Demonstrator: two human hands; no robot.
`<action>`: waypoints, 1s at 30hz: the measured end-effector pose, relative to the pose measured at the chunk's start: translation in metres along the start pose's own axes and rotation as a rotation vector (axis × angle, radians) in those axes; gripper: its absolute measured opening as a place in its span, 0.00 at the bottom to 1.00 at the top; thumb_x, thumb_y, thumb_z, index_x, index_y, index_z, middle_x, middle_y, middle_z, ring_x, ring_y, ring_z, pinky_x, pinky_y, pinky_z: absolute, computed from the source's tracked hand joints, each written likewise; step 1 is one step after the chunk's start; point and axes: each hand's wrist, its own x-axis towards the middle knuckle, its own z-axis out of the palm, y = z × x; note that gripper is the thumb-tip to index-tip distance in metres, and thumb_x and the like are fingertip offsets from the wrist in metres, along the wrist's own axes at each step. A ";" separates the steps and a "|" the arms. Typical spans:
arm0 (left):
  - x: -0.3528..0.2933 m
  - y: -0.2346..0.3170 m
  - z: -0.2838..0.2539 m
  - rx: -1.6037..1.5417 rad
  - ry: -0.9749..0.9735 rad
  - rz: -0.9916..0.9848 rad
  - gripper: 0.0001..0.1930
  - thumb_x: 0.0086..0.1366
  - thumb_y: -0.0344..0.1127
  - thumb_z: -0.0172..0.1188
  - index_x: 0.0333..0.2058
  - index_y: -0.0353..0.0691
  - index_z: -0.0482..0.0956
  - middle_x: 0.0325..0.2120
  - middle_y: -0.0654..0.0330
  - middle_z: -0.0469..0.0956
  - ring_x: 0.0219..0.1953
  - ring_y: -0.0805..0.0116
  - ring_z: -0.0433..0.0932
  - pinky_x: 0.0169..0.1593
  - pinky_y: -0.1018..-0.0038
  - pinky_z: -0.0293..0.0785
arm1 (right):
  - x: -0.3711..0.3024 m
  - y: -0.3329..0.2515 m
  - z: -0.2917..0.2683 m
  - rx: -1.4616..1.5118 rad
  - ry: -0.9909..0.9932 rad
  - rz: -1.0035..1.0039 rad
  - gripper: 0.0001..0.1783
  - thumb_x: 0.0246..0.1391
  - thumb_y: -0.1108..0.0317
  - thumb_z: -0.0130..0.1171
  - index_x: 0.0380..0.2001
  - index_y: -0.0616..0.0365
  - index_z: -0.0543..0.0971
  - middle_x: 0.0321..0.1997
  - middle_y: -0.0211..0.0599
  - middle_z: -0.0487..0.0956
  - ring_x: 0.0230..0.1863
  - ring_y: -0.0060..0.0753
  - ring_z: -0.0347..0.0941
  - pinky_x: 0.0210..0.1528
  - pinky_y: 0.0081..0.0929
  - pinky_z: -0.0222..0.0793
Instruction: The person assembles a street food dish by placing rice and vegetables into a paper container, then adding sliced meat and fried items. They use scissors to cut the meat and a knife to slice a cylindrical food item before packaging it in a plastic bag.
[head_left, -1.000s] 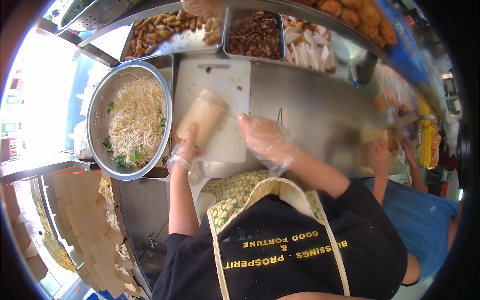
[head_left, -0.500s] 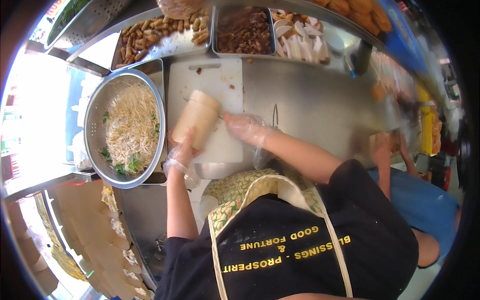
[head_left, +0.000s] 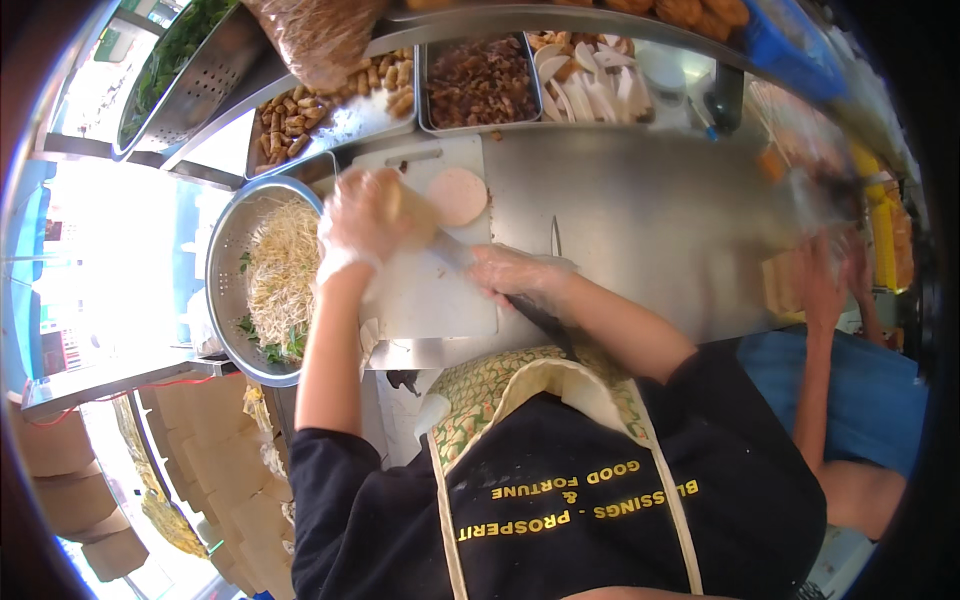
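Note:
My left hand [head_left: 365,215], in a clear plastic glove, is blurred by motion and wrapped round a pale, thick meat roll [head_left: 412,218] over the white cutting board [head_left: 440,300]. In my gloved right hand [head_left: 515,272] is a knife [head_left: 452,250], its blade pointing up and left toward the roll's lower end. Whether the blade touches the roll is lost in the blur. A round, pale pink slice [head_left: 458,196] lies flat on the board, just right of the roll.
A colander of bean sprouts [head_left: 285,270] stands left of the board. Along the back are trays of small brown rolls [head_left: 290,125], dark chopped meat [head_left: 480,85] and pale slices [head_left: 600,85]. A steel counter [head_left: 640,220] extends right, where another person's hands [head_left: 825,275] work.
The meat roll and my left hand have moved up, the hand turning over the roll. A round slice now lies on the board. The knife in my right hand shows more plainly.

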 end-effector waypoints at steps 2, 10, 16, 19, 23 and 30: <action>0.031 -0.005 -0.014 0.082 -0.025 0.010 0.31 0.56 0.41 0.67 0.60 0.57 0.71 0.61 0.53 0.67 0.60 0.49 0.71 0.62 0.57 0.72 | -0.012 -0.013 0.002 0.023 -0.033 0.009 0.07 0.64 0.68 0.49 0.37 0.62 0.68 0.21 0.34 0.68 0.11 0.29 0.65 0.12 0.31 0.65; 0.080 -0.010 0.020 0.411 0.111 0.006 0.32 0.61 0.39 0.65 0.63 0.54 0.68 0.64 0.56 0.65 0.65 0.53 0.67 0.67 0.58 0.68 | -0.118 -0.041 -0.018 -0.106 0.270 0.108 0.14 0.66 0.64 0.51 0.48 0.62 0.73 0.20 0.26 0.72 0.12 0.19 0.64 0.15 0.20 0.64; 0.043 0.080 0.082 0.115 -0.235 0.182 0.33 0.62 0.45 0.65 0.65 0.54 0.65 0.66 0.56 0.63 0.64 0.52 0.68 0.67 0.58 0.69 | -0.129 -0.022 -0.047 0.071 0.607 0.094 0.15 0.65 0.63 0.55 0.46 0.63 0.74 0.19 0.27 0.71 0.13 0.19 0.65 0.16 0.23 0.64; 0.056 0.095 0.095 0.143 -0.369 -0.020 0.36 0.57 0.46 0.68 0.64 0.60 0.65 0.67 0.56 0.62 0.62 0.52 0.71 0.65 0.58 0.70 | -0.117 -0.016 -0.053 -0.209 0.624 -0.015 0.15 0.65 0.59 0.55 0.38 0.63 0.72 0.20 0.33 0.72 0.16 0.24 0.66 0.22 0.29 0.67; 0.057 0.061 0.102 -0.245 -0.266 -0.084 0.35 0.57 0.39 0.63 0.64 0.55 0.65 0.62 0.53 0.66 0.59 0.51 0.73 0.62 0.58 0.72 | -0.101 -0.014 -0.052 -0.432 0.621 -0.175 0.15 0.65 0.59 0.56 0.39 0.62 0.73 0.21 0.30 0.72 0.17 0.22 0.67 0.21 0.27 0.66; 0.004 -0.031 0.163 -1.231 -0.175 -0.300 0.32 0.58 0.35 0.63 0.63 0.48 0.68 0.57 0.48 0.71 0.53 0.49 0.75 0.58 0.63 0.73 | -0.070 -0.005 -0.033 -0.493 0.603 -0.105 0.16 0.66 0.59 0.55 0.35 0.63 0.73 0.25 0.43 0.76 0.25 0.41 0.73 0.31 0.41 0.69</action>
